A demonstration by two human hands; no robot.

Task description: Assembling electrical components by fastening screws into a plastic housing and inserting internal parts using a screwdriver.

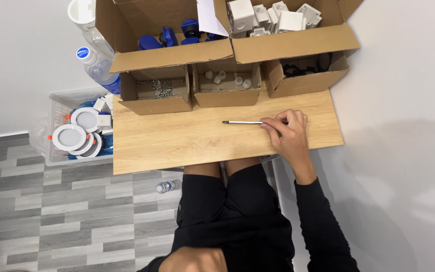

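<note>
My right hand (288, 133) rests on the wooden tabletop (177, 143) near its right end, fingers closed around the handle of a thin screwdriver (242, 122). The metal shaft lies flat and points left across the wood. My left hand (192, 259) is at the bottom edge of the view, low by my lap, only partly visible and holding nothing that I can see.
Along the table's far edge stand three small cardboard boxes: screws (157, 90), small white plugs (226, 83), black parts (305, 70). Behind them are larger boxes with blue parts (172, 35) and white junction boxes (273, 17). A clear bin of round lights (76, 133) and bottles (96, 60) sit left.
</note>
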